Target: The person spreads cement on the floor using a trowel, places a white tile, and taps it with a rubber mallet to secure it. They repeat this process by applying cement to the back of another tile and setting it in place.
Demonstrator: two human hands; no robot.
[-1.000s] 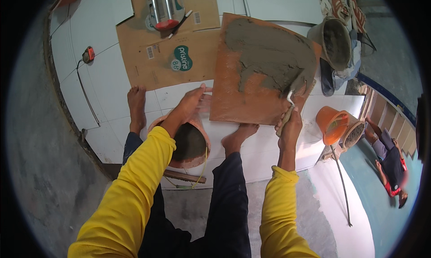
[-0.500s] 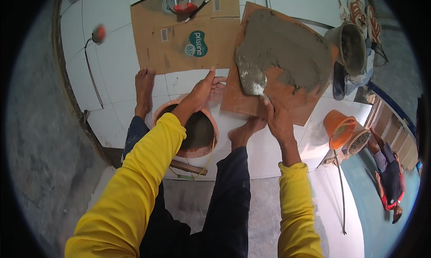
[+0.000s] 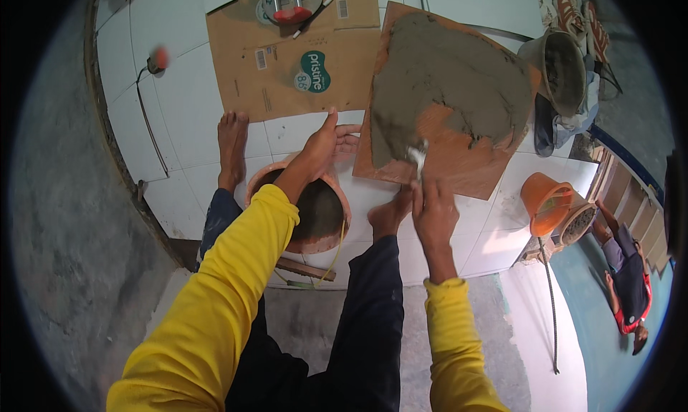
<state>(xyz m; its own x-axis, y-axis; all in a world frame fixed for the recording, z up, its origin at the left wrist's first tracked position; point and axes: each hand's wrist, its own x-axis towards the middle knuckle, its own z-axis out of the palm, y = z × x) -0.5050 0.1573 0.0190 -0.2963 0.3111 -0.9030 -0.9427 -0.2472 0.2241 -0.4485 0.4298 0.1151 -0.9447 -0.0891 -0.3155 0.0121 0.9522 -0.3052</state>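
Note:
My right hand (image 3: 433, 208) grips a trowel (image 3: 418, 156), slightly blurred, at the lower left of a square brown tile (image 3: 459, 168). Grey mortar (image 3: 451, 64) covers much of the tile, with a bare brown patch in its middle and along the lower right. My left hand (image 3: 326, 145) is open, fingers apart, just left of the tile, over the back rim of a round pink tub (image 3: 315, 218) holding grey mortar. My bare feet rest on white floor tiles on either side of the tub.
Cardboard (image 3: 272, 75) with a tile cutter (image 3: 292, 3) lies behind; a tape measure (image 3: 157, 61) at left. At right are a grey bucket (image 3: 530, 57), shoes (image 3: 570, 18), an orange bucket (image 3: 545, 200) and another person (image 3: 629, 286) in red and black beside stairs (image 3: 631, 204).
The trowel has moved from the tile's right part to its lower left, spreading mortar over that side. My left hand stays open beside the tile. The view has shifted slightly.

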